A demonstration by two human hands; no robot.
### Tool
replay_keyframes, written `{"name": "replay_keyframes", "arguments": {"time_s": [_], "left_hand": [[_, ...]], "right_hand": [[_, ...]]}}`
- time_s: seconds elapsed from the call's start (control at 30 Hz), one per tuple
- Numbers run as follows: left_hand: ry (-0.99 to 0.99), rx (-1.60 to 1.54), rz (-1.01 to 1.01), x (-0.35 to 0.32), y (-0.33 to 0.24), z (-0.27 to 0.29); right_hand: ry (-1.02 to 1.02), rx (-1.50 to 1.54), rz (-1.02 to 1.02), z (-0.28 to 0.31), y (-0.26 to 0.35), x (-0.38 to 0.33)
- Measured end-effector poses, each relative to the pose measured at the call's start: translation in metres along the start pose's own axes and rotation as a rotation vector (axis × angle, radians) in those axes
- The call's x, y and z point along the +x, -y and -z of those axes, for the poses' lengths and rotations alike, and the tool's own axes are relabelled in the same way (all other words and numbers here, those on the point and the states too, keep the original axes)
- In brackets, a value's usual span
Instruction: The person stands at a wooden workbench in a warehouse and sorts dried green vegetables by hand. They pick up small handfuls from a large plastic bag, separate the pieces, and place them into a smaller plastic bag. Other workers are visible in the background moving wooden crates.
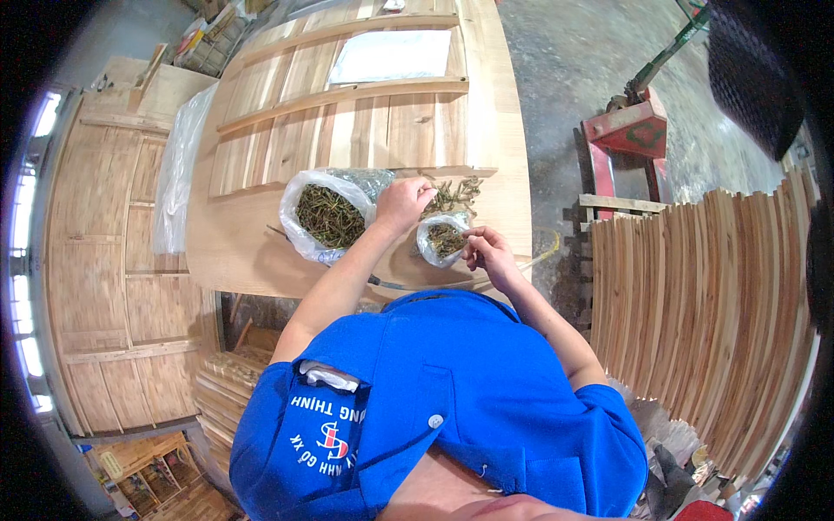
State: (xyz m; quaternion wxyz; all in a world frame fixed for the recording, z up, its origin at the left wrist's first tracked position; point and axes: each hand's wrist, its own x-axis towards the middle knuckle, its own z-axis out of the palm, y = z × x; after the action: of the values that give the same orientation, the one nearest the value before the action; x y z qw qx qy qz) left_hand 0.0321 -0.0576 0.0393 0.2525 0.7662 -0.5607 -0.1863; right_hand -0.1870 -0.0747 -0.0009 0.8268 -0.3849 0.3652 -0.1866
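On the board in front of me, a large clear plastic bag [291, 207] stands open, full of small slim brown-green pieces [330, 217] too small to name surely. To its right is a smaller plastic bag [427, 252] holding similar pieces. A loose pile of them [454, 196] lies just beyond the small bag. My left hand [404, 201] reaches past the large bag to the pile's left edge, its fingers drawn together. At the small bag's right rim is my right hand [489, 256], fingers curled and pinched. What either hand holds is too small to see.
Behind the bags lies a slatted wooden panel [347, 130] with crossbars and a white packet [391, 56] on it. Large wooden panels [95, 260] stand at left. On the right are a stack of boards [695, 321] and a red pallet jack [627, 135].
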Motion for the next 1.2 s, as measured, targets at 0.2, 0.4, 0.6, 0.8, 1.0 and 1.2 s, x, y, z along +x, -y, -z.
{"name": "replay_keyframes", "arguments": {"time_s": [0.2, 0.4, 0.6, 0.8, 1.0, 1.2], "left_hand": [[0.078, 0.127, 0.03, 0.015, 0.002, -0.007], [0.24, -1.05, 0.386, 0.018, 0.02, -0.007], [0.244, -1.659, 0.497, -0.019, 0.011, 0.024], [-0.396, -1.219, 0.373, -0.053, 0.055, 0.091], [-0.044, -0.024, 0.299, -0.078, 0.075, 0.098], [-0.114, 0.069, 0.24, -0.078, 0.082, 0.079]], "right_hand": [[-0.031, 0.008, 0.03, 0.004, -0.002, 0.0], [-0.022, -0.078, 0.095, 0.005, -0.004, 0.005], [-0.023, -0.263, 0.205, 0.004, -0.008, 0.009], [-0.013, -0.286, 0.196, 0.001, -0.005, 0.009], [0.012, -0.322, 0.163, -0.006, -0.008, 0.007], [0.013, -0.28, 0.189, -0.008, -0.009, 0.003]]}}
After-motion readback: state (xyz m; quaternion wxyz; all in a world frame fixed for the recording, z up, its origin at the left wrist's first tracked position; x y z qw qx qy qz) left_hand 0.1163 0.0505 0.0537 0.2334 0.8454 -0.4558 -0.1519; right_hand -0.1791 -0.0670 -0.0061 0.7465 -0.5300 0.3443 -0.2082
